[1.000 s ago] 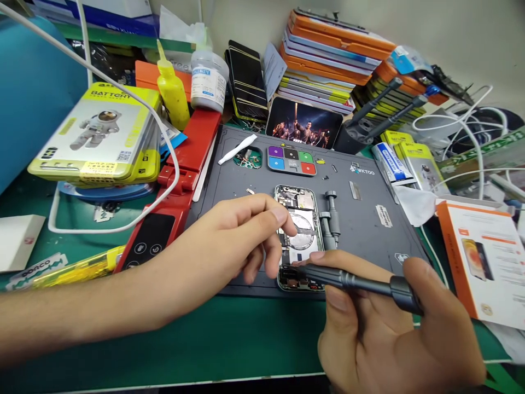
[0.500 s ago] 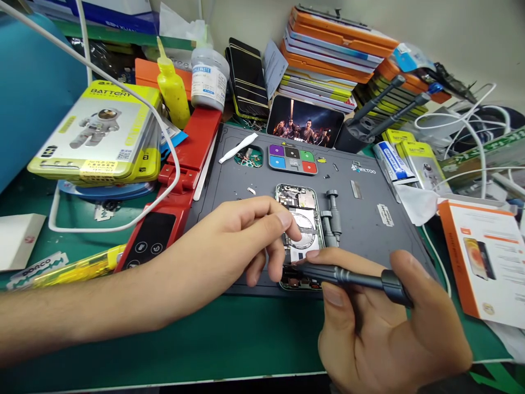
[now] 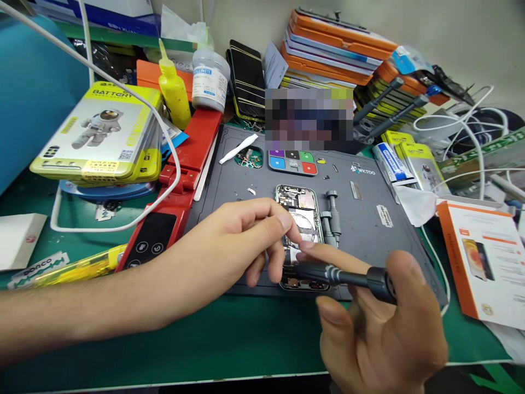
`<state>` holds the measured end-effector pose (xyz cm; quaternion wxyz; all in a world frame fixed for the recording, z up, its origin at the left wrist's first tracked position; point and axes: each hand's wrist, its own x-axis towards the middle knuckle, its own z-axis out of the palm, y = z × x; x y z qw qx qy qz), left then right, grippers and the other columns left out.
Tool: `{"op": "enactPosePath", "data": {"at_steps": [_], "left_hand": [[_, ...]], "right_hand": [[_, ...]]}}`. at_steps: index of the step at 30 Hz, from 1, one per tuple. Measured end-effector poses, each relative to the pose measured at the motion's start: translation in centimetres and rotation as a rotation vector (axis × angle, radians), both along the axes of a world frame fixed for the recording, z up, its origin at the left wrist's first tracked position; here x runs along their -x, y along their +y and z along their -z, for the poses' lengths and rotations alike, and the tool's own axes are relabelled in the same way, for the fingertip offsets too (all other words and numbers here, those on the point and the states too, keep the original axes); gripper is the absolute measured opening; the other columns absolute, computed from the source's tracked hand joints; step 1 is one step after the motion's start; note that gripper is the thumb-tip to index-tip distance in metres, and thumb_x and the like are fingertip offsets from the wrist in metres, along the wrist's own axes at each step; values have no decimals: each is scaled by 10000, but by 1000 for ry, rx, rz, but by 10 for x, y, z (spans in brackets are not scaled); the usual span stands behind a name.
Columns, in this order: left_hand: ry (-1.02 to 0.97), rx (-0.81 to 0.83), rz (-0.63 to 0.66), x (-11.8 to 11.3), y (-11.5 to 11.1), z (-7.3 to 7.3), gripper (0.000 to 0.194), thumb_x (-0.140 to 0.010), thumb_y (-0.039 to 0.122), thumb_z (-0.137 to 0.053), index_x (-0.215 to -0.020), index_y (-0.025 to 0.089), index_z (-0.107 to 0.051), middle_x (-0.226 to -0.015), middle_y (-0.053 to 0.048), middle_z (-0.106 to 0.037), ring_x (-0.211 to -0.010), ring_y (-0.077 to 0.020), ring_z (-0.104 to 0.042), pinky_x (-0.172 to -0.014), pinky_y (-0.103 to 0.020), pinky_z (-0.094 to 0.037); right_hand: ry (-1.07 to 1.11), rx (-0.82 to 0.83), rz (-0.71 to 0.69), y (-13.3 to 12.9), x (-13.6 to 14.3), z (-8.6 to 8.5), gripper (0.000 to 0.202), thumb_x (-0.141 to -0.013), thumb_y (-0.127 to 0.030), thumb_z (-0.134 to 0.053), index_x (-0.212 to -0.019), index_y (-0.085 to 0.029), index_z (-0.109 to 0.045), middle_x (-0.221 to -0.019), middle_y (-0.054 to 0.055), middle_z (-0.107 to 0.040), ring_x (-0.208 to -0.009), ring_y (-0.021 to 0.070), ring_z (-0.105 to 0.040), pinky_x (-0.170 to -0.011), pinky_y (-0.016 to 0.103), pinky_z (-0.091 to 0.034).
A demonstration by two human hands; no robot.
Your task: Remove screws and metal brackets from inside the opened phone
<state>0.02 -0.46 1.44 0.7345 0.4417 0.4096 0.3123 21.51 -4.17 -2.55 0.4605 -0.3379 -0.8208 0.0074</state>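
Observation:
An opened phone with its inner boards and a round coil exposed lies on the grey work mat. My left hand rests over its left side, fingers curled against the edge and the bent index finger above the inside. In my right hand is a dark grey screwdriver, lying nearly level across the phone's lower end. The index finger reaches along it to the left fingertips, and the thumb stands off the shaft. The screwdriver's tip is hidden near the left fingers. Beside the phone lie two more grey screwdrivers.
A colour-blocked tray, a white pry tool and loose small parts lie on the mat. A red hinged device and battery boxes stand left. An orange-white box is at right. A white cable arcs across the left.
My right hand has shifted slightly left; its thumb has come away from the screwdriver and its index finger has moved up towards the left fingers. My left hand stays in place.

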Motion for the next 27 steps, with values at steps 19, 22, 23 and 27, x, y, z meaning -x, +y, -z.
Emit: {"op": "enactPosePath", "data": {"at_steps": [19,22,23,27], "left_hand": [[-24,40,17,-1,-1,-1,314,-1138,415,-535,-923,203,-620,-657,44,-631,-548,-83,-488,-504,-160,-362],[-19,27,32,0,-2,0,334,-1144,441,-551,-932,199,-639,-649,52,-635,-538,-70,-474,-499,-150,-354],[-16,26,35,0,-3,0,335,-1145,451,-555,-941,201,-646,-651,54,-636,-540,-69,-477,-497,-148,-353],[-5,28,34,1,-4,3,379,-1144,518,-560,-949,203,-641,-658,57,-636,-548,-68,-488,-502,-148,-358]], "right_hand": [[27,80,6,3,1,-21,659,-959,29,-637,-1583,-176,-578,-1291,95,-734,-1151,242,-719,-1021,432,-628],[73,109,17,2,2,-20,680,-953,82,-577,-1569,-205,-596,-1304,84,-742,-1146,244,-739,-1038,455,-624],[72,91,22,2,2,-20,673,-952,77,-593,-1559,-213,-608,-1274,75,-751,-1127,241,-743,-1025,450,-632],[29,75,69,-2,2,-20,709,-951,36,-613,-1600,-246,-562,-1337,58,-731,-1159,261,-723,-994,470,-653]]}}
